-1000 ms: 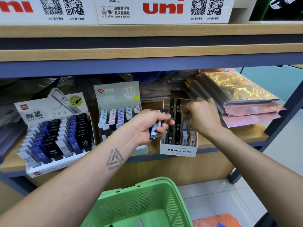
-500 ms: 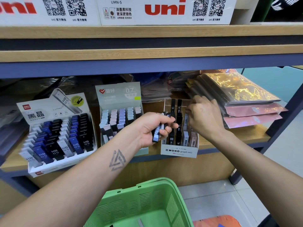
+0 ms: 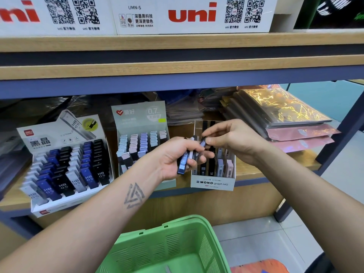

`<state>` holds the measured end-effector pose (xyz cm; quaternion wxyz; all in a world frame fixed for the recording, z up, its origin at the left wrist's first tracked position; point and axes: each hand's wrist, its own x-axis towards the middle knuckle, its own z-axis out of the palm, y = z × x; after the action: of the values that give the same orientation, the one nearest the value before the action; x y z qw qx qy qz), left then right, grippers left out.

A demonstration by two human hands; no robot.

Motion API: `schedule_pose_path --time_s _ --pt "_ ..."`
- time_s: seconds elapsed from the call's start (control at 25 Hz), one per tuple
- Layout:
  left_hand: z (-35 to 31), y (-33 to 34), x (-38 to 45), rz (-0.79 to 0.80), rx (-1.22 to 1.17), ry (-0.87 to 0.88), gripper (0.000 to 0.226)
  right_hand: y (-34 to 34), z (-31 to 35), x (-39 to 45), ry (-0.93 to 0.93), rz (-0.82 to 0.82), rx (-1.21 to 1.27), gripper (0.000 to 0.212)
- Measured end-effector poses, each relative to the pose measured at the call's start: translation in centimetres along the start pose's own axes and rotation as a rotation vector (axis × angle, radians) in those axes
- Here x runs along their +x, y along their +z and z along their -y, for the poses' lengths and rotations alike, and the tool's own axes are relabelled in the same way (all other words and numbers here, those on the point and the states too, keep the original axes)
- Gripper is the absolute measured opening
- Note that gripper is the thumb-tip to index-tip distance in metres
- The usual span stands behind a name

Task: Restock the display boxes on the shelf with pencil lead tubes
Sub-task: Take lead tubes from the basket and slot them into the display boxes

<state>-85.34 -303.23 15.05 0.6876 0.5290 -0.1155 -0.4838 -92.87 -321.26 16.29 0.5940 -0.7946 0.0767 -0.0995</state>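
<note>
Shelf-side, above the MONO display box (image 3: 213,183), the left hand (image 3: 173,156) clutches spare lead tubes (image 3: 187,159) while the right hand (image 3: 234,140) pinches one tube (image 3: 202,143) free, likely needing an empty slot next.

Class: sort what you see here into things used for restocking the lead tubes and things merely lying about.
In use: left hand gripping a bundle of lead tubes; right hand pinching one tube; MONO display box.

Lying about: green basket; shiny packets; uni cartons.
</note>
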Motion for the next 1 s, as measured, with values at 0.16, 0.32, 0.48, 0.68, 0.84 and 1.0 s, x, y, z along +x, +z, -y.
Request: schedule_pose_path --time_s 0.16,0.32,0.48,0.68,0.84,1.0 --pt "-0.31 -0.5 -0.07 -0.045 -0.03 -0.036 0.034 -0.69 0.1 0.09 0.04 -0.092 0.118 0.018" --pt "-0.36 -0.28 0.08 -0.101 -0.034 -0.026 0.029 -0.86 0.01 0.05 0.057 -0.087 0.145 0.016" --pt "-0.53 -0.23 0.22 -0.144 -0.056 0.039 0.01 -1.22 -0.1 -0.05 0.013 -0.017 0.138 0.013" --pt "-0.68 -0.06 0.07 -0.258 -0.028 0.166 0.016 -0.97 -0.21 -0.25 -0.058 0.052 -0.068 0.017" --pt "-0.54 0.19 0.16 -0.332 0.09 0.28 0.02 -0.83 -0.11 -0.24 -0.063 0.094 -0.103 0.03" --pt "-0.5 0.28 0.35 -0.355 0.158 0.324 0.02 -0.56 0.2 -0.38 -0.076 0.129 -0.12 0.031"
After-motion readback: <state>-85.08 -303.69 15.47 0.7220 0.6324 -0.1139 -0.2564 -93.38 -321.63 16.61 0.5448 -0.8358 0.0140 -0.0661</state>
